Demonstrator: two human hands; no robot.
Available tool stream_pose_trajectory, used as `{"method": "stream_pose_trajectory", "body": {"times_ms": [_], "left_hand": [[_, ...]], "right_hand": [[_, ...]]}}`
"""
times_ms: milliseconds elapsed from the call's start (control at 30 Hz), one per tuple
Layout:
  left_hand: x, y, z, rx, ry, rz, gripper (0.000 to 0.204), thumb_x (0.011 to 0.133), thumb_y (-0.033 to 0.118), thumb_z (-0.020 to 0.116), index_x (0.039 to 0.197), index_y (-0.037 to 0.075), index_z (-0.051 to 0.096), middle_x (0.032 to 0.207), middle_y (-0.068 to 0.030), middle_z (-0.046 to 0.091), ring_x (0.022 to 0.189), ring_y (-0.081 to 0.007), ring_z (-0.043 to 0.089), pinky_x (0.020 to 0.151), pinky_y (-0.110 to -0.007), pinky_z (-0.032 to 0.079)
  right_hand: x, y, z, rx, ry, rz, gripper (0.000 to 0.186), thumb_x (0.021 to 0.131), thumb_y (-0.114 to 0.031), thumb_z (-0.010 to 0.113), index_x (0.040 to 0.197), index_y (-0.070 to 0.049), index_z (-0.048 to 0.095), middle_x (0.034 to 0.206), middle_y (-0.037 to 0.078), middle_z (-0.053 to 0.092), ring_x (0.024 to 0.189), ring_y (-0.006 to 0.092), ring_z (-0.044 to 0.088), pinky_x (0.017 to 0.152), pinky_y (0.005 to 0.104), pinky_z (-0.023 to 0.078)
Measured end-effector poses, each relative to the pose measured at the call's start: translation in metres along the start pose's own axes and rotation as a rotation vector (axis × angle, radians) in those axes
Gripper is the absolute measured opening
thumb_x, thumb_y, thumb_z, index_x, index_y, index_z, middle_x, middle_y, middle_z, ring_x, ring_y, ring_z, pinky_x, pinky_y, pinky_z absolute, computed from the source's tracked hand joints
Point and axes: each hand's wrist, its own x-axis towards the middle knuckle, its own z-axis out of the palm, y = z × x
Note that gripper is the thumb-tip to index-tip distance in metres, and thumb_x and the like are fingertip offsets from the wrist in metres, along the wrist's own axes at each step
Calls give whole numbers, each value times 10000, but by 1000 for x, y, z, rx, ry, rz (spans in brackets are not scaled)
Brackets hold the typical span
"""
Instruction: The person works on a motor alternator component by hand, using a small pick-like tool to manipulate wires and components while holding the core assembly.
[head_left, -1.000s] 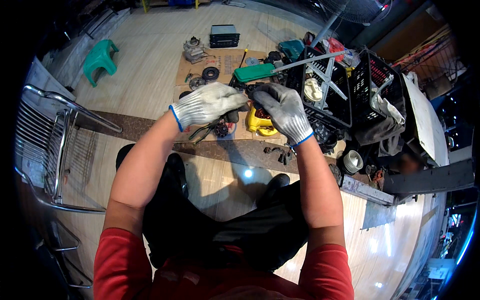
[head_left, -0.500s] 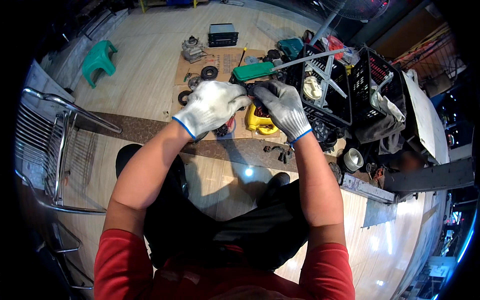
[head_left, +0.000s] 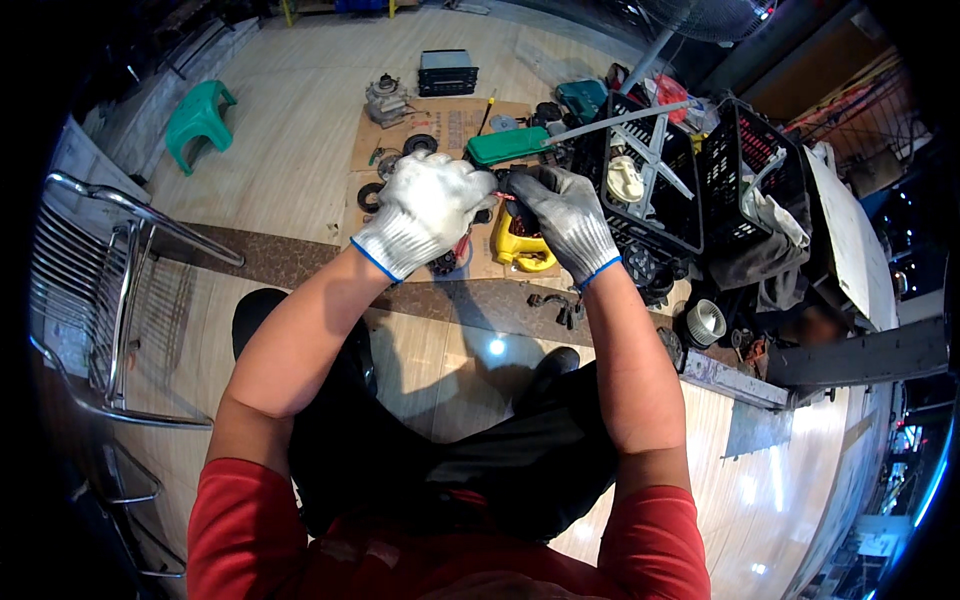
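My left hand (head_left: 425,210), in a white knit glove, is curled closed with its fingertips hidden. My right hand (head_left: 565,220), in a grey-soiled glove, pinches a small dark part with a reddish bit (head_left: 505,195) that lies between both hands; its shape is unclear. Beneath them, a cardboard sheet (head_left: 460,115) bears a yellow plastic item with a handle (head_left: 520,250), dark round parts (head_left: 420,144), a metal casting (head_left: 385,105) and a long green tool case (head_left: 505,147). A red item shows partly below my left hand, mostly hidden.
Black crates (head_left: 690,235) with metal and plastic parts stand at the right, beside a white fan wheel (head_left: 705,322) and grey steel beam (head_left: 850,355). A steel chair (head_left: 120,220) is at the left, a green stool (head_left: 185,130) behind it, a standing fan (head_left: 655,45) behind the crates.
My left hand has turned knuckles-up and shifted slightly right. The pliers that hung below it are now hidden. A reddish bit now shows between the hands. My right hand has barely moved.
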Motion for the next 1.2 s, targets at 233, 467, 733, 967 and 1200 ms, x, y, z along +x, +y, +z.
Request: {"method": "stream_pose_trajectory", "body": {"times_ms": [233,467,733,967,1200], "left_hand": [[-9,-19,9,-343,-76,35,181,923,228,632,976,78,718,905,-122,711,886,-307,694,800,-452,546],[-2,-6,3,-72,-67,-28,259,898,239,638,1109,117,725,1032,-82,730,986,-274,686,844,-439,530],[-3,-8,3,-167,108,71,216,866,243,716,1003,77,731,934,-95,722,930,-281,685,867,-427,516],[-4,-5,1,-170,68,33,225,858,242,723,1011,77,732,936,-97,723,933,-281,683,874,-428,516],[-1,1,-11,-405,209,24,181,860,184,707,967,42,738,899,-143,715,871,-320,688,812,-412,540]], "right_hand": [[9,17,1,-151,22,-151,283,944,-207,655,1070,41,706,802,65,686,663,111,539,621,289,457],[12,25,-9,217,-60,138,216,938,-183,691,1010,21,691,849,57,695,650,104,632,610,219,515],[11,22,-15,386,-79,190,225,942,-156,680,1057,38,677,899,67,708,750,115,661,667,233,551],[9,14,-14,313,-66,124,251,949,-163,685,1076,52,662,939,77,711,775,116,674,697,245,569],[7,17,-14,461,-134,171,217,967,-165,655,1077,22,655,887,68,694,715,129,657,647,255,554]]}}
